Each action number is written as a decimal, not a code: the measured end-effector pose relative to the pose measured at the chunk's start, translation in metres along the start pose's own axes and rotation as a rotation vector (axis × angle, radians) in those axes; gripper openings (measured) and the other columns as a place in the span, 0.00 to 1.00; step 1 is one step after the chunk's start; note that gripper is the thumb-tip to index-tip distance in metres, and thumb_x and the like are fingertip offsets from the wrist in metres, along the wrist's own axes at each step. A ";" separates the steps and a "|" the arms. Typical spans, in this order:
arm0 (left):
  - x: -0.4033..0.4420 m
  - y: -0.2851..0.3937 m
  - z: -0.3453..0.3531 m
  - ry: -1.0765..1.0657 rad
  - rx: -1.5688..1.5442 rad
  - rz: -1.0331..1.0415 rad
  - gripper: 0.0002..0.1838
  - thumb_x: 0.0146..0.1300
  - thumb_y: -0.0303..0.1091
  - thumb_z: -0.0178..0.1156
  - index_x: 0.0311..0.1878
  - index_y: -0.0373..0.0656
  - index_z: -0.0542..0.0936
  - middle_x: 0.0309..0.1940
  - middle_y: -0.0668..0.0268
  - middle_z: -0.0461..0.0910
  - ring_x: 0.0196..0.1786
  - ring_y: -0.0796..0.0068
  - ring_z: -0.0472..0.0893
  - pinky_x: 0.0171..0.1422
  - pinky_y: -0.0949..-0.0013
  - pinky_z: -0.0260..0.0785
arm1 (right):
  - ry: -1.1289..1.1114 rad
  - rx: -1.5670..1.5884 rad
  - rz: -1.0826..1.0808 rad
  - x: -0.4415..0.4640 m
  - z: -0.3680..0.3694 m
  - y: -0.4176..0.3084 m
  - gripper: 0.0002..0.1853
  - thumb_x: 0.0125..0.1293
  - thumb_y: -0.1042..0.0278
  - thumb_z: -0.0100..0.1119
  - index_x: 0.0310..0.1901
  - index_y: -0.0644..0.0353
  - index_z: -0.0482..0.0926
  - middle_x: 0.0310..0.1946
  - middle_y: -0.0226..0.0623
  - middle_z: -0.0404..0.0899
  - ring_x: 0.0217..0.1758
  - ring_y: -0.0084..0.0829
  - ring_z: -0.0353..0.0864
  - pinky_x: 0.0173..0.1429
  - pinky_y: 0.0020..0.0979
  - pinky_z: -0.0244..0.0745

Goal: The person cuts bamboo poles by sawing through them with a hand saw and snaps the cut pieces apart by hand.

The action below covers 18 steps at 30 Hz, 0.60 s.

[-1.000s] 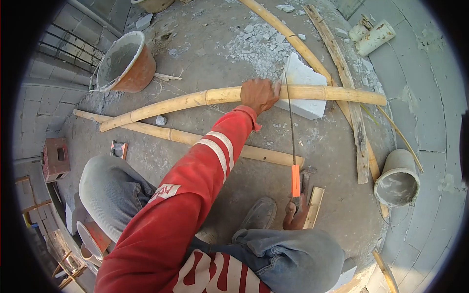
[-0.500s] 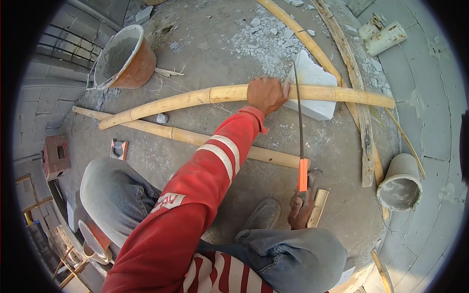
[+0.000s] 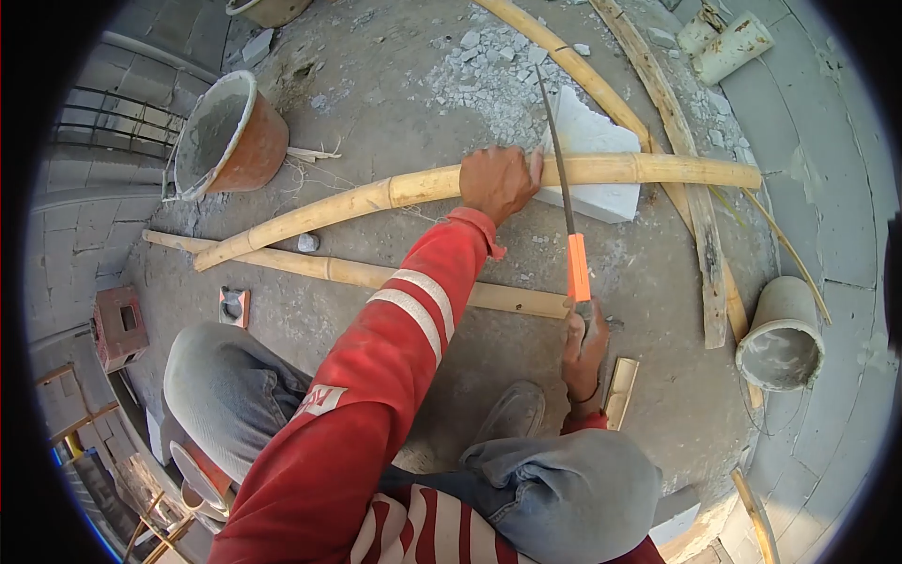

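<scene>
My left hand [image 3: 498, 183], in a red sleeve, is wrapped around a long bamboo pole [image 3: 676, 170]. Close to its right, the thin blade of a handsaw [image 3: 556, 150] crosses the pole. My right hand [image 3: 584, 350] is closed at the bottom of the saw's orange handle [image 3: 578, 268]. A pale white block [image 3: 601, 193] sits beneath the pole near the blade. How deep the blade sits in the bamboo cannot be made out.
Split bamboo [image 3: 376, 274] lies below the pole, with a short piece [image 3: 620, 390] near my right hand. A weathered wooden plank [image 3: 691, 169] runs at the right beside a mortar-stained bucket [image 3: 782, 338]. An orange bucket [image 3: 258, 150] stands at left; rubble [image 3: 498, 80] lies beyond.
My right hand and the saw have moved forward, away from my body, and the blade now leans further left. My left hand stays on the bamboo pole. The view has shifted slightly.
</scene>
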State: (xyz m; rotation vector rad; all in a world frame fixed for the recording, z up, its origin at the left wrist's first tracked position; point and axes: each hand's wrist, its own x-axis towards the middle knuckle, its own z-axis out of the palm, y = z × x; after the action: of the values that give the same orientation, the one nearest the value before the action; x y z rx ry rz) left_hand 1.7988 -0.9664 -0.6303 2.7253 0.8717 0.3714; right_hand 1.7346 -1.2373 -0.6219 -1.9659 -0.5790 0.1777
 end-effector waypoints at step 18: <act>-0.002 -0.001 0.001 -0.013 0.002 -0.007 0.30 0.74 0.55 0.52 0.25 0.41 0.87 0.23 0.47 0.84 0.27 0.47 0.86 0.33 0.50 0.78 | -0.174 0.090 0.060 -0.032 -0.027 0.014 0.25 0.78 0.46 0.52 0.49 0.68 0.76 0.22 0.39 0.71 0.23 0.38 0.73 0.31 0.37 0.67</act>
State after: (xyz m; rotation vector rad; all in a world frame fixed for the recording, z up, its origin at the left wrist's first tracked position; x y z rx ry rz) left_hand 1.7973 -0.9667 -0.6317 2.7229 0.8784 0.3519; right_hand 1.7212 -1.2789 -0.6264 -1.8932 -0.6137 0.4091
